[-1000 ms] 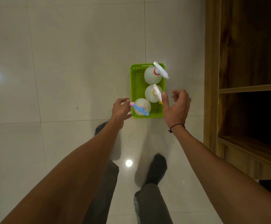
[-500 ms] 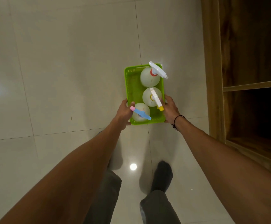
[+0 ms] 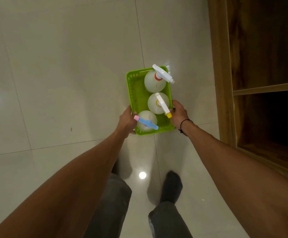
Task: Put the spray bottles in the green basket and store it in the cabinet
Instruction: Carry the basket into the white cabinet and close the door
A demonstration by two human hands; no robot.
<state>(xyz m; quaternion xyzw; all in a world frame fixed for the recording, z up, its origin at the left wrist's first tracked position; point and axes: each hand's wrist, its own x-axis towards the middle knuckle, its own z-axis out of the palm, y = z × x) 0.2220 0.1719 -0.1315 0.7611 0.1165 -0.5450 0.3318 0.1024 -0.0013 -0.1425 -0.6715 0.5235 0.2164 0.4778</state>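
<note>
Both grips, left hand and right hand, curled round the perforated green plastic basket of three round bottles.

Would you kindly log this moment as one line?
left hand grips green basket | right hand grips basket | three spray bottles inside | cabinet right

Green basket with 3 spray bottles between both hands.

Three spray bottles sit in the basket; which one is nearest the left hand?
The spray bottle with the blue trigger and pink nozzle, at the near end of the green basket, by the left hand. The others have white triggers.
</note>
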